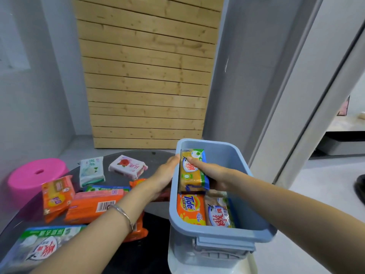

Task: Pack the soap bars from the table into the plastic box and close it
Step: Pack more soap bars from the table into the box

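The right hand (214,176) reaches inside the blue plastic box (240,167) and is clamped on a yellow wrapped soap bar (192,172), thumb on top, likely to set it flat in the free space. The left hand (165,177) presses on the box's outer wall with fingers curled at the soap's edge, probably to keep the box from sliding. Just under the right hand, an orange Tide soap bar (190,208) and a white wrapped soap bar (219,212) already lie inside. To the left of the left hand, more soap waits on the dark round worktop (154,155): a pink rose soap bar (127,166) and a long orange soap pack (92,206). No lid shows.
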`<state>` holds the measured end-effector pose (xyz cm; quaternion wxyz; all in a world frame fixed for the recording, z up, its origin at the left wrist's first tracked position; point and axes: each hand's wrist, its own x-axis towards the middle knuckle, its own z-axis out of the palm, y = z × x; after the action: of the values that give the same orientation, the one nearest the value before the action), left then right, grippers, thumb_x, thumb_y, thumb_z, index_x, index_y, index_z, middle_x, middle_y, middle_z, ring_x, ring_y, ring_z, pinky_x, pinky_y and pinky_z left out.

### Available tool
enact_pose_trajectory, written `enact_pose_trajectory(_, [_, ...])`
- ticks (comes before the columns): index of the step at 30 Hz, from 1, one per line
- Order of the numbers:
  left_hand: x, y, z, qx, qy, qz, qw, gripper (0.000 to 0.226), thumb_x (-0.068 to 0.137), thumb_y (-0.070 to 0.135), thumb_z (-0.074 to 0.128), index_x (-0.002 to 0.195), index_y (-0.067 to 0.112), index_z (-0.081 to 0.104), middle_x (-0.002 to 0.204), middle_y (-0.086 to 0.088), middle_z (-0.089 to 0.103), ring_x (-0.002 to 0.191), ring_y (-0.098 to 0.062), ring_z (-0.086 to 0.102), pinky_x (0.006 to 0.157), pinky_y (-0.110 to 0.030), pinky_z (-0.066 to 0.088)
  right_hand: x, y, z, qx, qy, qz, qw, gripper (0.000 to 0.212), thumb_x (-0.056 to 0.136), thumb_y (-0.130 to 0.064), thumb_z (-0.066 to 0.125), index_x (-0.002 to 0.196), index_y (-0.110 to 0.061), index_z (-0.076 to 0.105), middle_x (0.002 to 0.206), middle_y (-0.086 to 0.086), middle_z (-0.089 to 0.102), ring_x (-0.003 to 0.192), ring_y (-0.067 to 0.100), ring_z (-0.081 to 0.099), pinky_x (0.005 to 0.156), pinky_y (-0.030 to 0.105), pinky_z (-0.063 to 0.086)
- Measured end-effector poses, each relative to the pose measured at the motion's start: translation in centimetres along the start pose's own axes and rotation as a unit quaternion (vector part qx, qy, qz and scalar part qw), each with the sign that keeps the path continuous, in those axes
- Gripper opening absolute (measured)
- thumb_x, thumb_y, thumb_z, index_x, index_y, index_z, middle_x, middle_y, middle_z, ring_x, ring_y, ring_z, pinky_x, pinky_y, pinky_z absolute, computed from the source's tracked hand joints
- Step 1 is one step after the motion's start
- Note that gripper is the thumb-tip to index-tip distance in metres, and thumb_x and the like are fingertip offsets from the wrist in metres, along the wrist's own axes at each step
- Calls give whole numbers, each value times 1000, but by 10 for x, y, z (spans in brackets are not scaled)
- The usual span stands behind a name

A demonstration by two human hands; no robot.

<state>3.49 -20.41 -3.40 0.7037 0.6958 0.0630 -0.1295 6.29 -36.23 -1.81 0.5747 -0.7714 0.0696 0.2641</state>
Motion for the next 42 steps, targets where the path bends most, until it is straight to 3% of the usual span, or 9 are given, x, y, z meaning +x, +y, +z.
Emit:
enact_pose_trajectory(8, [-2, -1, 1, -4, -23, 0, 1000, 50, 93, 53, 37, 122, 19, 59, 102, -12, 72, 93, -28, 69, 90, -45, 53, -4, 1, 18, 40, 106, -24, 993, 37, 97, -43, 40, 121, -18, 53, 104, 3, 67, 76, 11, 64, 56, 21, 50])
enact_pose_trajectory(14, [-7, 1, -1, -25, -21, -2, 999, 46, 91, 53, 42, 113, 17, 63, 75, -3, 77, 67, -18, 74, 58, -29, 58, -6, -7, 33, 73, 141, -12, 987, 42, 99, -38, 39, 132, -13, 47, 122, 10, 64, 108, 24, 64, 71, 28, 51])
enact_pose_trajectory(19, [-18, 4, -21, 66, -7, 25, 998, 50, 93, 52, 39, 132, 23, 50, 130, -2, 60, 117, -23, 58, 103, -43, 45, -26, -22, 27, 12, 138, -69, 988, 50, 98, -41, 40, 134, -7, 46, 111, 6, 64, 89, 16, 61, 61, 23, 47])
enact_pose_trajectory(23, [-33, 6, -79, 115, 31, 36, 992, 48, 94, 44, 43, 131, 14, 51, 132, -2, 57, 109, -19, 59, 86, -29, 49, -49, -52, 38, -60, 169, -176, 968, 60, 94, -47, 44, 145, -17, 34, 145, 3, 43, 127, 22, 45, 94, 31, 37])
enact_pose_trajectory(26, [-47, 3, -128, 243, 50, 61, 967, 47, 92, 46, 47, 130, 20, 52, 133, 0, 55, 115, -17, 55, 97, -34, 45, -64, -70, 64, -78, 117, -241, 960, 54, 94, -42, 48, 141, -16, 42, 143, 0, 47, 119, 11, 45, 93, 25, 33])
enact_pose_trajectory(31, [-74, -20, -186, 482, -44, 1, 875, 73, 77, 57, 62, 140, 26, 39, 137, 15, 44, 123, -11, 49, 104, -23, 37, -50, -66, 130, -83, -19, -142, 986, 54, 98, -43, 37, 139, -9, 43, 142, 8, 48, 130, 23, 46, 113, 39, 33])
enact_pose_trajectory(37, [-81, -53, -201, 504, -35, 89, 859, 72, 68, 48, 75, 131, 34, 42, 125, 11, 53, 106, -5, 54, 84, -20, 46, -42, -48, 173, -33, -26, -33, 999, 52, 98, -39, 39, 139, -7, 42, 138, 12, 49, 125, 25, 47, 103, 37, 39])
enact_pose_trajectory(40, [-88, -53, -209, 461, -27, 111, 880, 67, 66, 55, 73, 125, 37, 46, 116, 16, 53, 99, 1, 54, 75, -14, 44, -45, -43, 183, -43, -17, 0, 999, 51, 99, -40, 38, 140, -11, 40, 140, 10, 48, 104, 19, 52, 64, 25, 45])
enact_pose_trajectory(42, [-98, -48, -215, 443, -35, 106, 889, 68, 64, 61, 71, 123, 40, 46, 112, 21, 53, 96, 4, 55, 72, -12, 46, -43, -41, 184, -61, -12, 0, 998, 49, 99, -41, 36, 137, -12, 43, 139, 9, 49, 90, 15, 50, 58, 21, 41])
